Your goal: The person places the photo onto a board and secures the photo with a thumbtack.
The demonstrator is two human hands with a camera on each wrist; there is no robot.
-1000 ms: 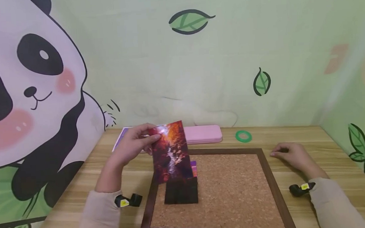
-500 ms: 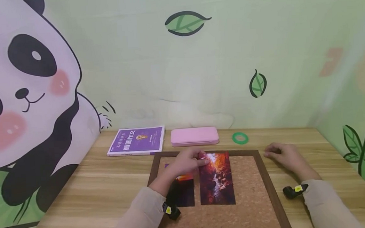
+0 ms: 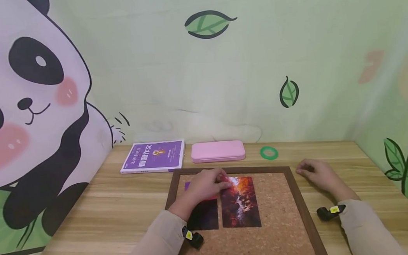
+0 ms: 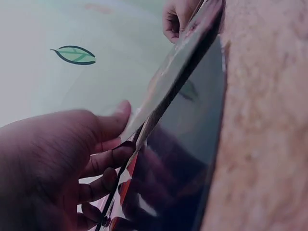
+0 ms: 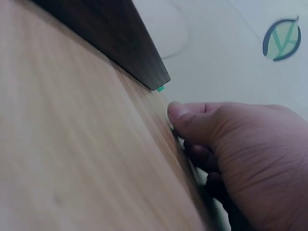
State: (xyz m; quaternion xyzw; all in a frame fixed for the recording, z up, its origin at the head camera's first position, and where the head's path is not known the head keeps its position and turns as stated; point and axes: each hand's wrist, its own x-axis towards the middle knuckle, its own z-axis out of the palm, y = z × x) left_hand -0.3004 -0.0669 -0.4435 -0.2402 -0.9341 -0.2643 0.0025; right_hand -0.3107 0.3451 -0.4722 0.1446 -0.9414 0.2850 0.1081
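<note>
- Corkboard [image 3: 280, 220]: nearest me.
- Dark-bottomed print [image 3: 207, 217]: at left, partly hidden.
- Fiery stream print [image 3: 242, 207]: over the cork, just right; best squared to its neighbour.
- My left hand [image 3: 205, 185]: pinching that print's top-left corner.
- My right hand [image 3: 320, 175]: loosely curled, holding nothing; could steady the opposite corner.

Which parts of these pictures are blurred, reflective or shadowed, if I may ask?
Left wrist: the cork board is blurred, and the dark glossy print mirrors the left hand; right wrist: the tabletop looks soft, and the right hand is shadowed beneath its thumb; head: lighting looks fairly even.
</note>
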